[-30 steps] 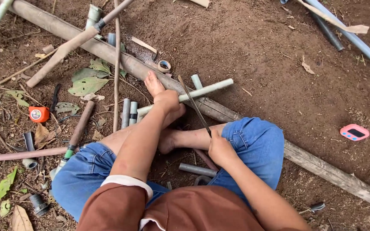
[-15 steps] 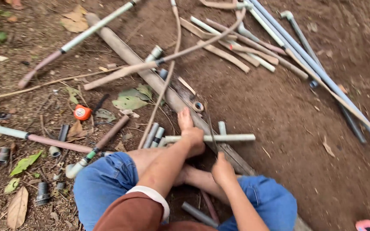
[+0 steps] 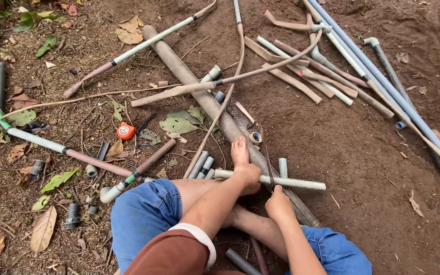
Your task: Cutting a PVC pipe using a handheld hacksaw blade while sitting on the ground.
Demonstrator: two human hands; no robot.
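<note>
Grey pipe [image 3: 281,181] lies left-right across the long log [image 3: 204,99], centre-bottom of frame. Left hand [image 3: 248,175] wraps it w/ a foot [image 3: 240,153] beside; right hand [image 3: 279,202] grips saw [image 3: 268,168] just right, blade crosswise to pipe axis.

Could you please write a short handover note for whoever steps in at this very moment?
Left hand presses the grey pipe down across the long pole, with a bare foot beside it.
Right hand grips a thin saw blade set against the pipe.
The pipe is in one piece; how deep the cut goes cannot be seen.
Short pipe offcuts lie left of the foot, an orange tape measure further left.
</note>
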